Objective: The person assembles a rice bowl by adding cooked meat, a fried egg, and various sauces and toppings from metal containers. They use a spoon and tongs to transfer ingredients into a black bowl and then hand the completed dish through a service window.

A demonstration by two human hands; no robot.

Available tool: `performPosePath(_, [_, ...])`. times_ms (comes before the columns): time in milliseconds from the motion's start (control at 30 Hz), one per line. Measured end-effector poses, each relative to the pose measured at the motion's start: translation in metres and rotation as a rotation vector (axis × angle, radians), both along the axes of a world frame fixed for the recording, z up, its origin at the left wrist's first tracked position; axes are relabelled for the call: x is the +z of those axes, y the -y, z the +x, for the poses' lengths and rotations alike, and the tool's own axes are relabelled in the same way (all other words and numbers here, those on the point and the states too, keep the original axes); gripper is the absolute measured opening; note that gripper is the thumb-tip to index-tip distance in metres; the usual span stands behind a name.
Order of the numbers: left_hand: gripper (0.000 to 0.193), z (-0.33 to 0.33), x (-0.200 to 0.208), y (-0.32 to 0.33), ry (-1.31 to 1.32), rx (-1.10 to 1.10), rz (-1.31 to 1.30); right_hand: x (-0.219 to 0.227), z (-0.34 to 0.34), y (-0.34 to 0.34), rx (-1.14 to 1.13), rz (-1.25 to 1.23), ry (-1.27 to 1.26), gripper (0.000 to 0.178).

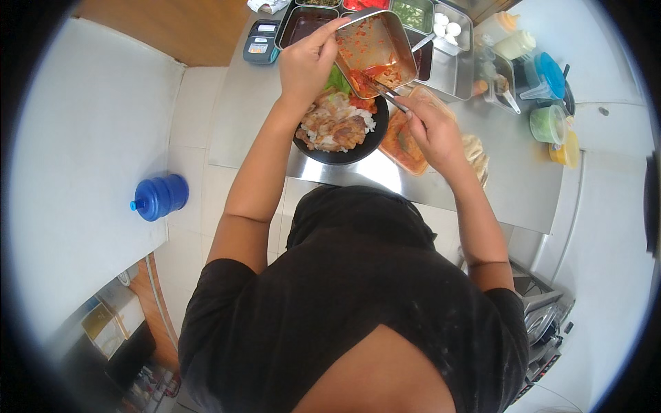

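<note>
My left hand grips the rim of a rectangular metal pan, holding it tilted above the counter. Red sauce streaks the pan's inside, and a clump of reddish food lies at its lower edge. In my right hand are metal tongs, whose tips reach into that clump. Below the pan stands a black bowl with white rice, browned sliced meat, green lettuce and some red food. To the bowl's right is a clear plastic container with orange-red contents, partly hidden by my right hand.
Metal inserts with greens and white eggs line the counter's back. A black handheld device lies at the left. Squeeze bottles and lidded tubs stand at the right. A blue water jug rests on the floor.
</note>
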State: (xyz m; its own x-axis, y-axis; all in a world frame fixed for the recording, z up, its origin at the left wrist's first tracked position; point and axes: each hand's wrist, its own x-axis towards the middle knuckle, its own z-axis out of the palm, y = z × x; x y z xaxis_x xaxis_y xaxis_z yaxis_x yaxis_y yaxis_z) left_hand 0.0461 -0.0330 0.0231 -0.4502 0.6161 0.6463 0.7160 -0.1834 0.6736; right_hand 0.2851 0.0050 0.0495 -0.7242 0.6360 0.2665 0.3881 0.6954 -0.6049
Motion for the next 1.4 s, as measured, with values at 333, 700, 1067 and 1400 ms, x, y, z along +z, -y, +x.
performPosePath(333, [0.034, 0.004, 0.000, 0.001, -0.139, -0.043, 0.038, 0.001, -0.001, -0.003, -0.121, -0.275, -0.012, 0.025])
performPosePath(700, [0.042, 0.002, -0.006, 0.004, -0.380, -0.007, 0.128, -0.004, 0.013, 0.009, -0.056, -0.233, 0.028, 0.024])
performPosePath(1067, [0.040, -0.007, -0.013, -0.007, -0.397, 0.073, 0.184, 0.000, 0.020, 0.016, -0.009, -0.051, 0.105, 0.024])
performPosePath(1400, [0.042, -0.001, -0.006, -0.004, -0.341, 0.042, 0.133, -0.009, -0.006, 0.006, -0.036, -0.079, -0.078, 0.024])
